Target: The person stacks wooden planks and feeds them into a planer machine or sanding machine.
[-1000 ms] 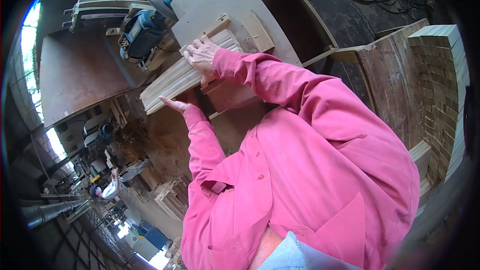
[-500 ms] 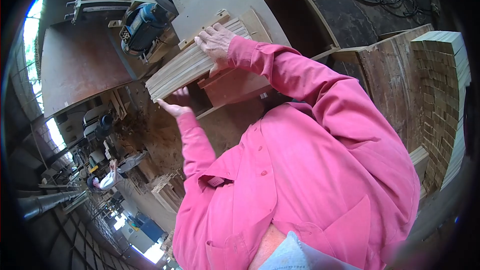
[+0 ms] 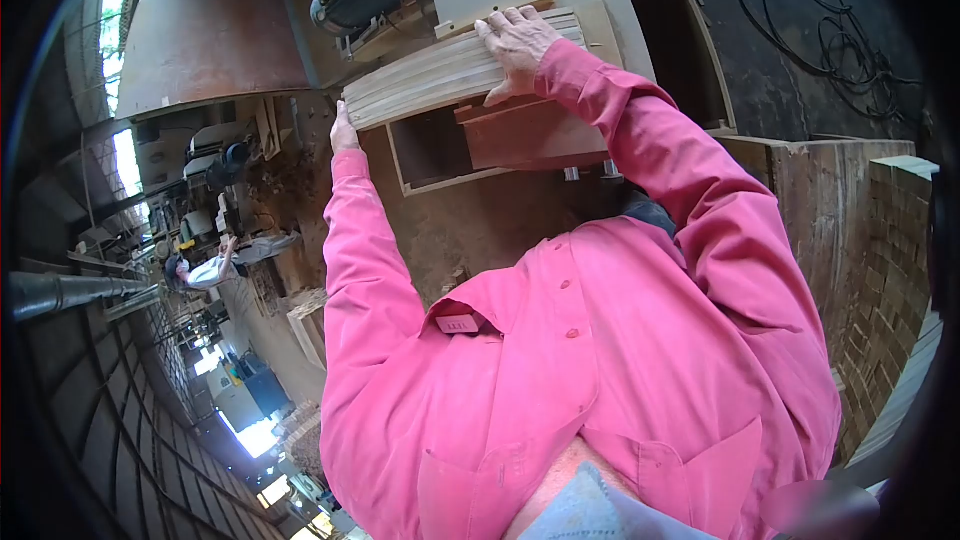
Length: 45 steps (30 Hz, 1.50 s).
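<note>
Slats [image 3: 430, 85] lie under right hand [image 3: 518, 40], left hand [image 3: 344, 130] at their end.

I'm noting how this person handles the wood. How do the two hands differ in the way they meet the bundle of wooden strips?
The right hand lies palm-down on top of the bundle of wooden strips, fingers spread across it. The left hand presses against the bundle's near end, fingers pointing up. The right arm is bent at the elbow; the left arm is stretched out straight. Both touch the bundle, and both wear pink sleeves.
</note>
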Each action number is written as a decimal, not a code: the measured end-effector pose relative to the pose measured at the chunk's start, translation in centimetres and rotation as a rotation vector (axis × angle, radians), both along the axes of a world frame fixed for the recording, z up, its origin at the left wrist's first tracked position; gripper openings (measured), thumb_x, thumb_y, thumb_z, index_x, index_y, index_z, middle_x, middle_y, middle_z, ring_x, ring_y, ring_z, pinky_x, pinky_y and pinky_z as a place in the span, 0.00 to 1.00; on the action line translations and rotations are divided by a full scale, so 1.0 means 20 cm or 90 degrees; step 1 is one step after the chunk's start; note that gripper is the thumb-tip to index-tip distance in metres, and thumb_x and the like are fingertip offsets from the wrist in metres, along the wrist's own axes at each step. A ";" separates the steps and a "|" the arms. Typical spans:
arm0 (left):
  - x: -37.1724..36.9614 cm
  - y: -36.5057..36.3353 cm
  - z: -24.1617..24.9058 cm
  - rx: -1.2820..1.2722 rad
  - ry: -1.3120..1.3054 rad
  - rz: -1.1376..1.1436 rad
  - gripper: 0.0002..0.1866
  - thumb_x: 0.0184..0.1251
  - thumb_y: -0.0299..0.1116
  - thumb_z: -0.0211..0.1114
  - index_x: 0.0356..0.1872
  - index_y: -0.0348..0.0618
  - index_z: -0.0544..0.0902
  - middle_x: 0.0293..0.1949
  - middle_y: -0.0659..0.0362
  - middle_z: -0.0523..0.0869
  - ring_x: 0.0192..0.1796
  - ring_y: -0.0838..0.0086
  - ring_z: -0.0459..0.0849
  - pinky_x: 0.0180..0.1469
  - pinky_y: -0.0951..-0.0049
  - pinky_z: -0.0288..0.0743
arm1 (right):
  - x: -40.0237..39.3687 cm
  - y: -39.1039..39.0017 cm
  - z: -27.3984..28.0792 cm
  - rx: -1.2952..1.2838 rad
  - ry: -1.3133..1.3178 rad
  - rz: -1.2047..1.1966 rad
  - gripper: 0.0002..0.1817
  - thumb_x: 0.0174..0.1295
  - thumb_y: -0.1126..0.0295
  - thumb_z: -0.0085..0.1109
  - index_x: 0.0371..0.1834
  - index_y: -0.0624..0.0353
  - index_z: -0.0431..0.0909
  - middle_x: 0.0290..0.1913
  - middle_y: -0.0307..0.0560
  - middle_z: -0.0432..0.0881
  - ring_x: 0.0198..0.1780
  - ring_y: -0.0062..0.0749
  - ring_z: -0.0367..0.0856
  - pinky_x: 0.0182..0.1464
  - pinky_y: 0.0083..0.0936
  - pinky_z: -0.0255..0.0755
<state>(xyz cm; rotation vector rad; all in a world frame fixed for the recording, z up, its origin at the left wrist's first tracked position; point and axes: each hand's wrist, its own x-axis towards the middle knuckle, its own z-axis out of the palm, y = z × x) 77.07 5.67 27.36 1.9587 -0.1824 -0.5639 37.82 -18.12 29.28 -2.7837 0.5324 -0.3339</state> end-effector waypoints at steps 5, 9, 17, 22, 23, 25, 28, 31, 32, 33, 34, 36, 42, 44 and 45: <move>0.14 0.18 -0.18 -0.016 -0.099 -0.103 0.34 0.84 0.56 0.59 0.72 0.33 0.80 0.64 0.54 0.88 0.64 0.69 0.84 0.71 0.68 0.72 | -0.01 0.02 0.02 -0.043 0.027 -0.004 0.69 0.44 0.25 0.75 0.79 0.70 0.66 0.70 0.62 0.75 0.74 0.55 0.71 0.78 0.47 0.61; -0.03 0.24 0.00 0.039 -0.030 -0.059 0.31 0.84 0.57 0.59 0.64 0.36 0.86 0.56 0.57 0.90 0.53 0.74 0.88 0.56 0.72 0.81 | -0.01 0.05 0.04 -0.028 0.028 0.014 0.71 0.40 0.23 0.76 0.79 0.70 0.67 0.72 0.62 0.75 0.76 0.56 0.70 0.78 0.49 0.62; -0.06 0.27 -0.08 -0.023 -0.073 -0.123 0.37 0.84 0.58 0.58 0.71 0.29 0.80 0.66 0.51 0.86 0.68 0.67 0.81 0.74 0.67 0.68 | -0.04 0.14 0.07 -0.064 0.069 -0.008 0.77 0.37 0.17 0.72 0.81 0.70 0.63 0.73 0.63 0.73 0.77 0.57 0.68 0.80 0.47 0.57; -0.17 0.31 -0.03 -0.096 -0.104 -0.118 0.35 0.84 0.55 0.60 0.71 0.29 0.80 0.69 0.52 0.84 0.68 0.69 0.80 0.75 0.67 0.68 | -0.07 0.29 0.16 -0.096 0.178 -0.047 0.80 0.38 0.16 0.70 0.84 0.70 0.55 0.78 0.69 0.65 0.81 0.60 0.62 0.84 0.55 0.48; -0.18 0.30 0.00 -0.132 -0.011 -0.056 0.33 0.84 0.52 0.62 0.70 0.29 0.80 0.68 0.53 0.84 0.68 0.71 0.81 0.74 0.67 0.69 | -0.07 0.32 0.14 -0.114 0.181 -0.066 0.80 0.39 0.17 0.70 0.85 0.70 0.54 0.80 0.69 0.62 0.83 0.61 0.58 0.85 0.57 0.44; -0.19 0.32 0.04 -0.173 0.025 -0.062 0.31 0.85 0.52 0.61 0.70 0.30 0.80 0.65 0.54 0.86 0.66 0.73 0.82 0.73 0.67 0.71 | -0.09 0.37 0.08 -0.130 0.202 -0.112 0.79 0.40 0.17 0.70 0.85 0.70 0.54 0.82 0.70 0.59 0.85 0.63 0.54 0.86 0.58 0.40; -0.07 0.32 -0.05 -0.171 0.010 -0.118 0.34 0.86 0.52 0.60 0.73 0.28 0.76 0.71 0.50 0.81 0.73 0.69 0.77 0.77 0.68 0.66 | -0.12 0.39 0.04 -0.126 0.137 -0.135 0.77 0.42 0.20 0.72 0.85 0.70 0.55 0.83 0.70 0.58 0.86 0.64 0.51 0.88 0.57 0.37; -0.05 0.28 -0.07 -0.068 -0.048 -0.159 0.36 0.86 0.53 0.58 0.75 0.28 0.74 0.75 0.48 0.78 0.77 0.68 0.74 0.79 0.69 0.65 | -0.14 0.41 0.02 -0.122 0.084 -0.132 0.74 0.44 0.23 0.73 0.84 0.70 0.57 0.83 0.71 0.58 0.86 0.65 0.52 0.88 0.56 0.39; -0.04 0.28 -0.09 -0.005 -0.140 -0.175 0.36 0.86 0.54 0.57 0.76 0.28 0.74 0.75 0.47 0.78 0.77 0.67 0.75 0.78 0.69 0.65 | -0.14 0.41 0.02 -0.126 0.079 -0.135 0.73 0.45 0.24 0.73 0.84 0.70 0.57 0.83 0.71 0.58 0.86 0.65 0.52 0.88 0.55 0.40; -0.02 0.28 -0.12 -0.006 -0.140 -0.176 0.36 0.86 0.54 0.57 0.76 0.28 0.74 0.75 0.47 0.78 0.77 0.67 0.75 0.78 0.69 0.65 | -0.14 0.42 0.02 -0.129 0.075 -0.134 0.72 0.46 0.25 0.73 0.84 0.71 0.57 0.84 0.71 0.58 0.86 0.65 0.52 0.88 0.55 0.40; -0.02 0.28 -0.13 -0.011 -0.196 -0.195 0.36 0.86 0.55 0.56 0.74 0.27 0.76 0.72 0.48 0.81 0.72 0.68 0.78 0.76 0.69 0.67 | -0.13 0.42 0.02 -0.132 0.077 -0.131 0.72 0.46 0.25 0.73 0.84 0.71 0.57 0.84 0.71 0.58 0.86 0.65 0.52 0.88 0.55 0.40; -0.02 0.30 -0.13 -0.024 -0.247 -0.202 0.36 0.86 0.56 0.55 0.72 0.27 0.78 0.68 0.49 0.84 0.68 0.69 0.82 0.74 0.68 0.69 | -0.13 0.42 0.02 -0.132 0.084 -0.125 0.71 0.48 0.25 0.72 0.84 0.71 0.57 0.84 0.71 0.57 0.87 0.64 0.52 0.88 0.55 0.40; 0.04 0.31 -0.03 0.039 -0.160 -0.225 0.35 0.84 0.61 0.56 0.62 0.31 0.87 0.56 0.51 0.90 0.58 0.69 0.85 0.66 0.67 0.74 | -0.13 0.42 0.03 -0.131 0.081 -0.120 0.71 0.47 0.26 0.73 0.83 0.72 0.57 0.84 0.72 0.58 0.87 0.64 0.52 0.88 0.55 0.39; 0.09 0.29 -0.05 0.098 -0.210 -0.255 0.35 0.84 0.61 0.56 0.60 0.32 0.87 0.54 0.51 0.91 0.56 0.69 0.85 0.64 0.66 0.75 | -0.14 0.42 0.02 -0.123 0.067 -0.125 0.71 0.47 0.28 0.75 0.83 0.72 0.58 0.83 0.72 0.59 0.86 0.64 0.53 0.88 0.55 0.39; 0.11 0.29 -0.06 0.161 -0.262 -0.272 0.36 0.85 0.62 0.55 0.59 0.32 0.88 0.52 0.51 0.91 0.53 0.68 0.85 0.62 0.66 0.75 | -0.14 0.42 0.02 -0.120 0.066 -0.132 0.71 0.47 0.28 0.75 0.83 0.72 0.58 0.83 0.72 0.59 0.86 0.64 0.53 0.88 0.55 0.39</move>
